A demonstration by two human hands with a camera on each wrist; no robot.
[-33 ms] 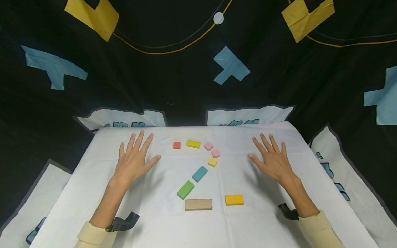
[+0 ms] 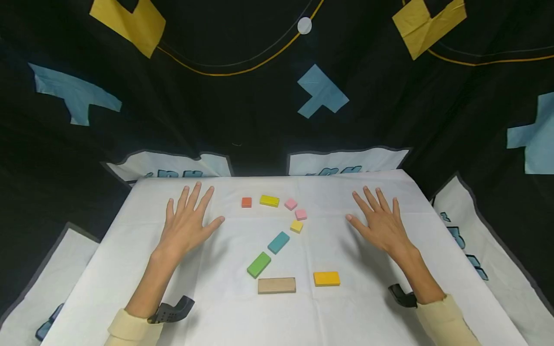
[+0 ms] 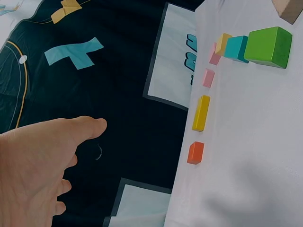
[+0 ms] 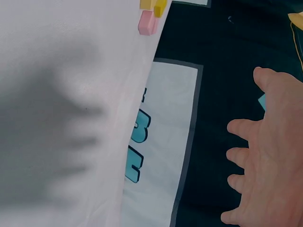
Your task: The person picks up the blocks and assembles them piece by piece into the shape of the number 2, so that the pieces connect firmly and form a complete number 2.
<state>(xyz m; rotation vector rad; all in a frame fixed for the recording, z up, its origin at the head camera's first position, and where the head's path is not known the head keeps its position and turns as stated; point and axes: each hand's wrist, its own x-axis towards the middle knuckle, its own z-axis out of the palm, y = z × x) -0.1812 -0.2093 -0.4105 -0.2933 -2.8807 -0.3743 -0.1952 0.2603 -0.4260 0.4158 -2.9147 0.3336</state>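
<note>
Both hands hover over a white-covered table (image 2: 225,317), palms down with fingers spread, and hold nothing. My left hand (image 2: 185,223) is left of the blocks; my right hand (image 2: 383,226) is to their right. Between them a curved line of blocks runs from a red block (image 2: 246,202) through a long yellow block (image 2: 270,201), two pink blocks (image 2: 291,204), a small yellow block (image 2: 296,226), a teal block (image 2: 279,242) and a green block (image 2: 258,265) to a plain wooden block (image 2: 277,285). An orange-yellow block (image 2: 326,278) lies apart at the right.
Behind the table hangs a black cloth (image 2: 242,125) with blue tape (image 2: 322,91) and yellow patches (image 2: 130,24). White printed cloth (image 2: 346,162) shows past the table's far edge. Each wrist wears a dark band (image 2: 173,311). Hand shadows fall on the tabletop.
</note>
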